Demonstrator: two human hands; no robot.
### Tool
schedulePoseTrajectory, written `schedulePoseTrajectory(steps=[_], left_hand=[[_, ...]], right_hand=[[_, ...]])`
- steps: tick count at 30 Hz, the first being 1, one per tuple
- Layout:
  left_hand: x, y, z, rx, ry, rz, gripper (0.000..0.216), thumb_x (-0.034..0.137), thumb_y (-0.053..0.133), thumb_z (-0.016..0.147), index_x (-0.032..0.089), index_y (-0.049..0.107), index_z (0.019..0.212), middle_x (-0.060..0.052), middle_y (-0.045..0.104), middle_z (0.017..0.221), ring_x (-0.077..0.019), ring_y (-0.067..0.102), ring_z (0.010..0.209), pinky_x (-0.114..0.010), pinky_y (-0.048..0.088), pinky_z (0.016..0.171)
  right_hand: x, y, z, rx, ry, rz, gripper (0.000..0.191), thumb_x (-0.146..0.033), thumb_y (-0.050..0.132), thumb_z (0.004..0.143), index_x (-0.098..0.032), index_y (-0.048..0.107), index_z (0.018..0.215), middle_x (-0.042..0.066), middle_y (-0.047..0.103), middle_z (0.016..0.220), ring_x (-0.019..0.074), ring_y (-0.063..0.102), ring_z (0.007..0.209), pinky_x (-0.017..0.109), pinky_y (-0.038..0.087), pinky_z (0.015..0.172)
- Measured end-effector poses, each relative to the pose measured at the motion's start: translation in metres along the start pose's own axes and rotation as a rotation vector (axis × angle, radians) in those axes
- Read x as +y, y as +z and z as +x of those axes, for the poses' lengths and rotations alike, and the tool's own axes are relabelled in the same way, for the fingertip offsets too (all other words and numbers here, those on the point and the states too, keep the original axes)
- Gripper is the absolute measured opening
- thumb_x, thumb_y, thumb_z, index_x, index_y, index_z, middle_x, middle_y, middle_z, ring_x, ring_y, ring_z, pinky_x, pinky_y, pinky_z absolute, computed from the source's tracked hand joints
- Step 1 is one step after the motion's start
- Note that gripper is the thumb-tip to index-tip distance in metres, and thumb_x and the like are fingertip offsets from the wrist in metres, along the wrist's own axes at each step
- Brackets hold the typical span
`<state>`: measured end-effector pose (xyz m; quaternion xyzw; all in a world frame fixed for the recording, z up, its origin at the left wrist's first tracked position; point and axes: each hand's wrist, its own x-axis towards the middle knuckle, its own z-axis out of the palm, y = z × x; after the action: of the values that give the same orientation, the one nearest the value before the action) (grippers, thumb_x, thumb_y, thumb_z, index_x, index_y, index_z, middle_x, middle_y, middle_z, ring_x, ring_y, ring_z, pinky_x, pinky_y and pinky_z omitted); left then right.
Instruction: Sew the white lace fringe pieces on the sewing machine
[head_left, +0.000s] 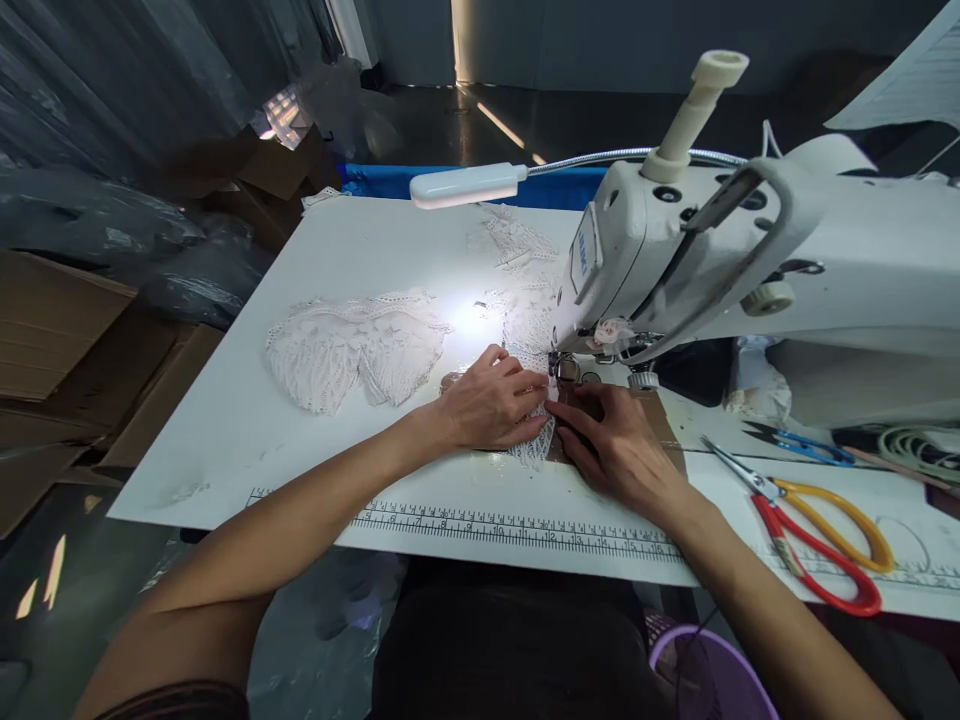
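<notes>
White lace point(534, 448) lies under the presser foot point(556, 365) of a white sewing machine point(675, 240). My left hand point(495, 402) rests on this lace just left of the foot, its fingers lightly bent and pressing it down. At the lace's right edge, my right hand point(611, 440) lies on the brown machine plate point(664, 420); its index finger and thumb are apart, with the fingertips close to the lace. The needle point is hidden. More lace extends behind the left hand, and a gathered white lace piece point(360, 350) lies flat to the left.
Red-and-yellow-handled scissors point(817, 535) and blue thread snips point(802, 445) lie at right. A lamp point(469, 187) lights the white table point(225, 450). A printed ruler point(487, 525) runs along its front edge. Cardboard boxes point(67, 350) stand left; a purple basket point(712, 665) sits below.
</notes>
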<state>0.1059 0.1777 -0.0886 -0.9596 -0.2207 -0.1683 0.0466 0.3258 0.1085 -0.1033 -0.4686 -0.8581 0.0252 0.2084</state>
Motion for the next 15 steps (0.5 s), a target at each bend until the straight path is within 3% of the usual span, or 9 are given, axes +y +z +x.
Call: schedulePoseTrajectory(steps=[5, 15], left_hand=[[-0.0002, -0.0052, 0.0005, -0.053, -0.014, -0.004, 0.034, 0.039, 0.044, 0.099, 0.018, 0.065, 0.115, -0.007, 0.064, 0.124, -0.0218, 0.059, 0.089, -0.041, 0.041, 0.084], [-0.0007, -0.0071, 0.0045, -0.131, -0.070, 0.047, 0.037, 0.038, 0.040, 0.100, 0.014, 0.059, 0.121, -0.011, 0.058, 0.129, -0.0243, 0.056, 0.098, -0.041, 0.041, 0.081]], right_hand=[[-0.0023, -0.0020, 0.0007, -0.014, 0.036, 0.010, 0.034, -0.029, 0.049, 0.097, -0.020, 0.063, 0.127, 0.018, 0.050, 0.116, 0.0329, 0.050, 0.108, 0.053, 0.049, 0.088], [-0.0009, -0.0037, 0.0099, -0.060, 0.060, -0.002, 0.038, -0.032, 0.042, 0.099, -0.020, 0.058, 0.131, 0.018, 0.049, 0.117, 0.0335, 0.048, 0.108, 0.053, 0.048, 0.090]])
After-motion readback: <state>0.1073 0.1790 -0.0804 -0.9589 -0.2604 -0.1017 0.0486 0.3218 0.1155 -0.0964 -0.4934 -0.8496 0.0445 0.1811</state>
